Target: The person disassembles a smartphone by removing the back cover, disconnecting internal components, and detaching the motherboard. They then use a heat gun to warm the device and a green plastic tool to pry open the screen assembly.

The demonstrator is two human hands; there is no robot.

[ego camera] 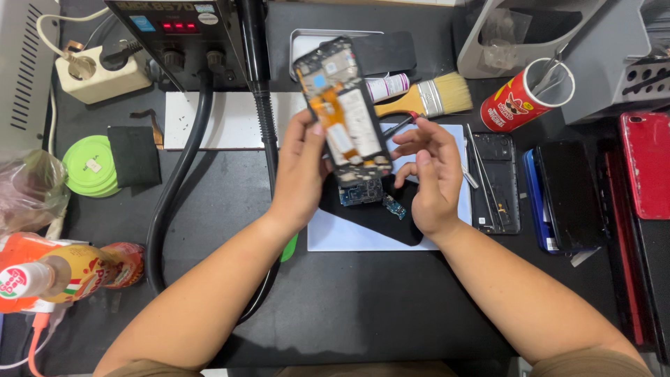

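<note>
I hold the opened phone [343, 115] above the middle of the black tabletop [363, 307], tilted, its bare insides facing me: orange flex strip, white label, small boards. My left hand [301, 171] grips its left edge, thumb at the front and fingers curled behind. My right hand [427, 174] sits just beside its lower right corner, fingers bent and loosely gathered round what looks like a thin red-tipped tool [399, 126], though I cannot tell for sure.

The grip is on one side only; I judge the phone could twist out and drop onto the white mat [349, 237] below, where a blue circuit board [361, 193] and a small loose part [395, 207] lie. A slip of the tool could tear the flex strip.

Toward the far right corner, a red can [523, 98] lies tilted, with metal tools, perhaps tweezers, poking from its mouth. Behind the phone, at the far edge, a shallow metal tray [307, 38] holds a dark flat piece. At the left edge, a clear bag [28, 188] has contents I cannot make out.
</note>
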